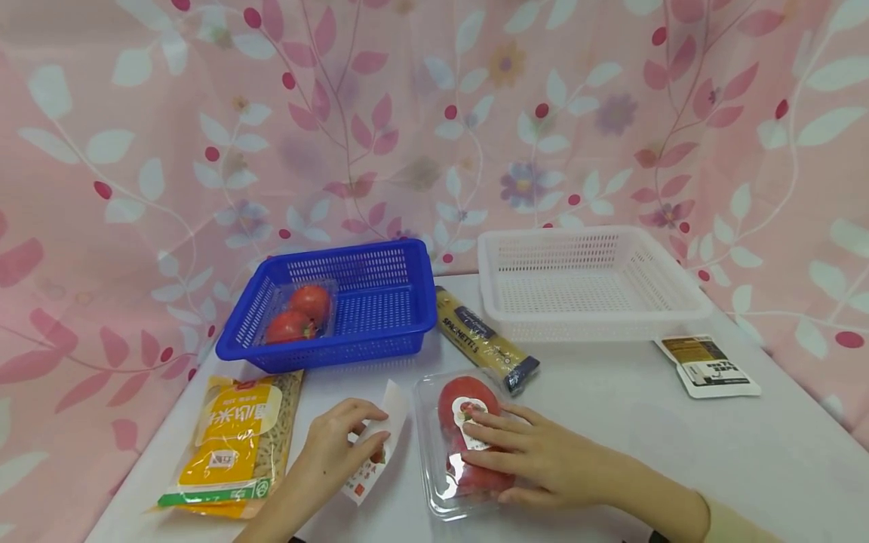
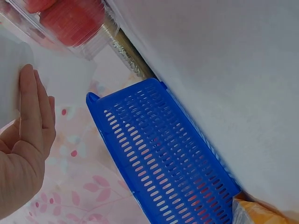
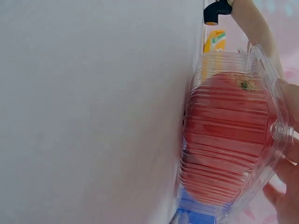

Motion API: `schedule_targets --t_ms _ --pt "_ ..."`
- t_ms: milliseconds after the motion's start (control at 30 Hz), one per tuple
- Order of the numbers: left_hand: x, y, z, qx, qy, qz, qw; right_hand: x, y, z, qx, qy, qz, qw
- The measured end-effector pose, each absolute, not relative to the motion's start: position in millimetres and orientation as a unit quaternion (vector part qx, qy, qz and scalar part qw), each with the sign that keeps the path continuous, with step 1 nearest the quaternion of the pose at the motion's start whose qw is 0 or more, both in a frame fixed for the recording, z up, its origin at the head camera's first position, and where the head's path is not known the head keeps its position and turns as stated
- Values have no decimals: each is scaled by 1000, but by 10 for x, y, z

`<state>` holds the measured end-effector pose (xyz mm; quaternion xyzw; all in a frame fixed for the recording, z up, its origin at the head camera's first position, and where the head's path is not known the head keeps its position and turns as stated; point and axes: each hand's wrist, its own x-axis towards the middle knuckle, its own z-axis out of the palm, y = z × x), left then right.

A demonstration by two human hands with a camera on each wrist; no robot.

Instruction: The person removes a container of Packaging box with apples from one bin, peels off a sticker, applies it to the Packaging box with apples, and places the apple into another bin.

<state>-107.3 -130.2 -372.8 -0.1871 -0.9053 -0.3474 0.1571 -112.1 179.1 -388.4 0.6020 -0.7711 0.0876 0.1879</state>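
Two hands touch one thing each: card, tomato pack.

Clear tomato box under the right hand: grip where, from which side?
Likely from above, across its width, on the two long sides. The clear tomato box looks flat and longer front to back, and its ribbed wall may give purchase. The right hand lies over part of the lid.

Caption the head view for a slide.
Left hand pinches a paper slip, right hand rests on a clear box of tomatoes; blue basket and white basket behind.
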Motion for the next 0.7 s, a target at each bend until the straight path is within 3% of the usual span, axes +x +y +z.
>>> schedule_targets --t_ms 700 --pt "-1059 -1289 -3673 -156 -905 -358 171 -1126 1777 -3830 614 -740 171 215"
